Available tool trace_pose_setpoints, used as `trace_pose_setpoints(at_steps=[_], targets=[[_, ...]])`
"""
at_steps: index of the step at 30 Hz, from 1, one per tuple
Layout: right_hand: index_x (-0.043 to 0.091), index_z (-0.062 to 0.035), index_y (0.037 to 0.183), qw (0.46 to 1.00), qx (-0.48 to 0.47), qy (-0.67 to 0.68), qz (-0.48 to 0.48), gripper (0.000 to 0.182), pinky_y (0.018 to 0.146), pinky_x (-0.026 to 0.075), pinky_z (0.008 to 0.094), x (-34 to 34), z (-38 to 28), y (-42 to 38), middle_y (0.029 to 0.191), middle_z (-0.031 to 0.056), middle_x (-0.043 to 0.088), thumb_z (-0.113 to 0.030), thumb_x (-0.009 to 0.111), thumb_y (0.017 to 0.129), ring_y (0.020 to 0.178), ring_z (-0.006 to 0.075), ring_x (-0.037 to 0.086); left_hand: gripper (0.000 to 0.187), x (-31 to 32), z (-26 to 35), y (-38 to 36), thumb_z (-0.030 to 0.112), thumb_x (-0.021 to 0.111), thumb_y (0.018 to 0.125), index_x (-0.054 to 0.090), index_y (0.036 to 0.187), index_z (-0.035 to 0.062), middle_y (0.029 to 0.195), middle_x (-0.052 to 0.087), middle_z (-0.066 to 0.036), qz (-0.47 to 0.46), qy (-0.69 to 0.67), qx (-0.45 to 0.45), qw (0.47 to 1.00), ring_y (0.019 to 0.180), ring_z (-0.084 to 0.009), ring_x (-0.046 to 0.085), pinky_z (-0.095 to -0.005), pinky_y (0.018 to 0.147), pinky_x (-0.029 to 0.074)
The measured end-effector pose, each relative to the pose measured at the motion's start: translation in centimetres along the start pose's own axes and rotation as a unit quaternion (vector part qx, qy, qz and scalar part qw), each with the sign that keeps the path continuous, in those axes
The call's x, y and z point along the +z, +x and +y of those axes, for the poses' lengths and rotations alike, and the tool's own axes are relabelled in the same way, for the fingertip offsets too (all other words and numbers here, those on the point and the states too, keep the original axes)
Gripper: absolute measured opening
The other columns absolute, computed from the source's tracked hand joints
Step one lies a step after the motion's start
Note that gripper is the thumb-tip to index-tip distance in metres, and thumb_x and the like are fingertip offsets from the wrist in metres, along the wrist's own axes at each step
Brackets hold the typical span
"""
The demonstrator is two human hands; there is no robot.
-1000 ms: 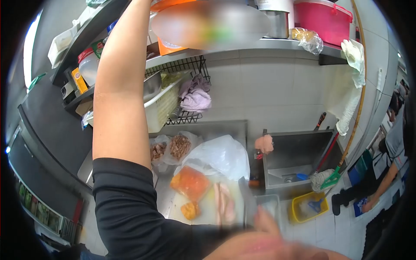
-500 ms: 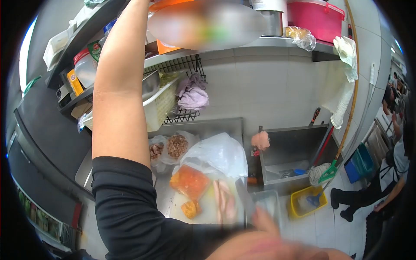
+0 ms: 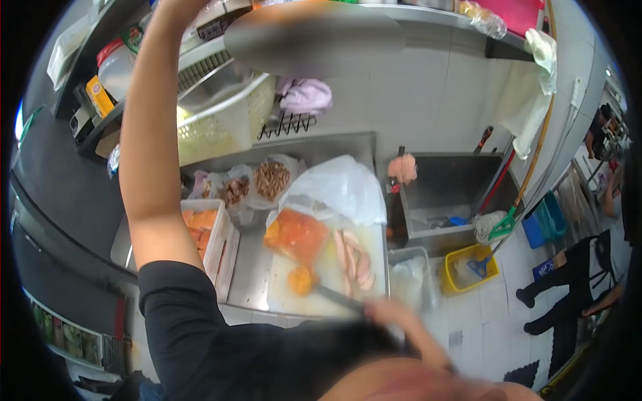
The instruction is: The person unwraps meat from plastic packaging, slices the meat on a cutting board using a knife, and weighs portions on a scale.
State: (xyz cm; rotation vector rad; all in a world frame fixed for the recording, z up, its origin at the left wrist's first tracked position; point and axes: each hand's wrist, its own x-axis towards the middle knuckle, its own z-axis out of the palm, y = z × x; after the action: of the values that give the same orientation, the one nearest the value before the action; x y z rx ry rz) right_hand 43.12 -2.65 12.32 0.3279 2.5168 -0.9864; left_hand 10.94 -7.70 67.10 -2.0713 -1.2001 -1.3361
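My right hand [image 3: 391,314], blurred, is closed around the handle of a knife [image 3: 340,299]. Its blade points left across the cutting board [image 3: 284,299], with the tip at a small orange chunk [image 3: 301,280]. Behind the chunk lies a larger orange slab [image 3: 296,235], and pale pink strips [image 3: 353,259] lie to its right. My left arm stretches up toward the shelf. Only part of my left hand [image 3: 179,8] shows at the top edge; its fingers are out of frame.
A white plastic bag [image 3: 341,190] covers the board's back. Bags of brown pieces [image 3: 271,179] and a tray [image 3: 219,234] of orange pieces sit left. Above is a white basket [image 3: 227,134] holding a metal bowl. A sink [image 3: 455,184] and yellow bucket [image 3: 461,284] stand right; people are beyond.
The view has tilted down and shifted. The knife has swung left, from pointing away to reaching the small orange chunk. My left arm stays raised, and the tray beside it now shows.
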Motion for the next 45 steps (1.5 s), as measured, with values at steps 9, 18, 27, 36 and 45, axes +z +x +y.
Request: trace_pose_setpoints(at_steps=[9,18,27,36,45], targets=[[0.056,-0.0078,0.108,0.996,-0.046,-0.036,0.062,0.020,0.070,0.049,0.0529,3.6,-5.5,8.1,0.086,0.0226,0.065,-0.020,0.052,0.092,0.082,0.0414,0.065,0.050,13.5,6.2,-42.1,0.009,0.075,0.075,0.047,0.116,0.0093,0.108,0.054,-0.005,0.133,-0.317,-0.582,0.737,0.103,-0.0152,0.055,-0.0322,0.090,0.047],[0.057,-0.0055,0.122,0.984,0.080,0.117,0.105,0.032,0.078,0.049,0.0474,-0.1,-3.1,0.2,0.094,0.0220,0.068,-0.018,0.058,0.093,0.091,0.0391,0.065,0.037,20.7,13.7,-57.4,0.016,0.075,0.087,0.047,0.106,0.0014,0.104,0.061,-0.012,0.218,-0.275,-0.804,0.480,0.092,-0.0159,0.063,-0.0319,0.083,0.054],[0.051,-0.0019,0.110,0.961,0.135,0.121,0.208,0.022,0.078,0.045,0.0581,4.2,-4.5,1.7,0.088,0.0302,0.064,-0.015,0.053,0.093,0.089,0.0497,0.060,0.041,22.7,11.2,-56.0,0.035,0.067,0.092,0.041,0.098,0.0032,0.090,0.058,-0.015,0.011,-0.173,-0.848,0.501,0.067,-0.0218,0.065,-0.0342,0.048,0.053],[0.048,0.0002,0.110,0.947,0.181,0.145,0.223,0.021,0.077,0.046,0.0577,3.9,-6.0,1.3,0.083,0.0307,0.064,-0.011,0.050,0.092,0.084,0.0496,0.062,0.069,22.6,10.6,-54.8,0.024,0.078,0.074,0.048,0.131,-0.0006,0.121,0.055,-0.022,-0.366,0.040,-0.336,0.867,0.116,-0.0387,0.051,-0.0429,0.097,0.044],[0.047,0.0032,0.109,0.965,0.196,0.084,0.152,0.025,0.074,0.050,0.0555,3.2,-8.5,-0.2,0.082,0.0295,0.066,-0.001,0.047,0.084,0.082,0.0468,0.065,0.052,25.4,10.5,-53.9,0.019,0.078,0.066,0.052,0.106,-0.0032,0.108,0.053,-0.021,-0.442,0.135,-0.503,0.730,0.105,-0.0367,0.051,-0.0438,0.092,0.044]])
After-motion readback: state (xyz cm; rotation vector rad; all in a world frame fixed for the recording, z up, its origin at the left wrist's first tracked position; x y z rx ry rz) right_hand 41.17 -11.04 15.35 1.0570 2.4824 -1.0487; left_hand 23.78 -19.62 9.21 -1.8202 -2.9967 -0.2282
